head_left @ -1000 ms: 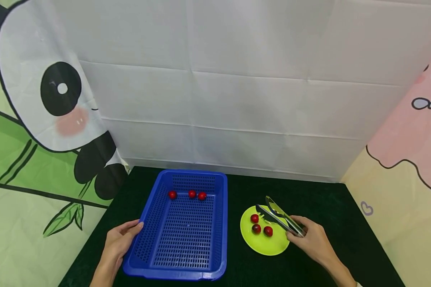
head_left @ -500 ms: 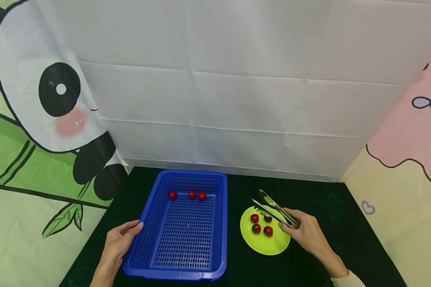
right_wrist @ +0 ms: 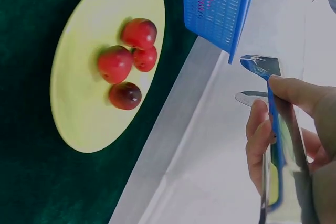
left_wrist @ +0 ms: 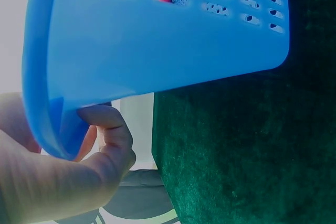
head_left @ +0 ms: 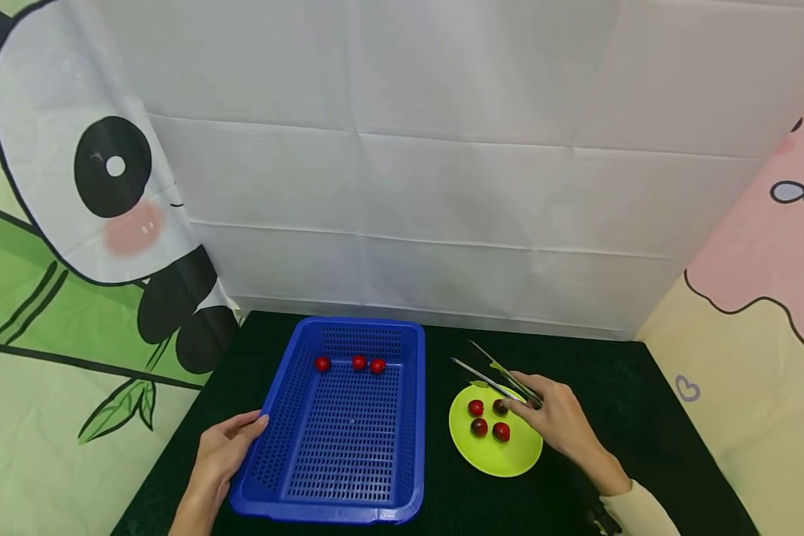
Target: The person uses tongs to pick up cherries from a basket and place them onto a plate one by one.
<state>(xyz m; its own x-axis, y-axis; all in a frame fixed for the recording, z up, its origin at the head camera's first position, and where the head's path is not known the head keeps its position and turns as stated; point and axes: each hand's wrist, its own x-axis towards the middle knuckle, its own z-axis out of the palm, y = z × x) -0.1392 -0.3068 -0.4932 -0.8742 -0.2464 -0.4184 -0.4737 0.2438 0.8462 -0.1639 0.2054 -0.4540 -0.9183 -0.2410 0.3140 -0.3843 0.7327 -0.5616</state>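
In the head view my left hand (head_left: 224, 450) grips the left rim of a blue perforated basket (head_left: 412, 447); the left wrist view shows its thumb and fingers round the rim. Inside the basket, near the far end, lie three small red round fruits (head_left: 359, 362). My right hand (head_left: 563, 417) holds metal tongs (head_left: 489, 378) above the far edge of a yellow-green plate (head_left: 496, 463). The tongs' two arms stand apart with nothing seen between the tips. On the plate sit several red fruits (head_left: 501, 432), some with dark patches, seen closer in the right wrist view.
A dark green cloth (head_left: 596, 372) covers the table. White hanging fabric (head_left: 442, 186) rises right behind it. Printed cloth with a panda (head_left: 107, 223) stands on the left, and one with a pink figure (head_left: 777, 260) on the right.
My right hand and the tongs have moved left and away from me, uncovering a dark fruit at the plate's far right. The left hand and basket have stayed in place.
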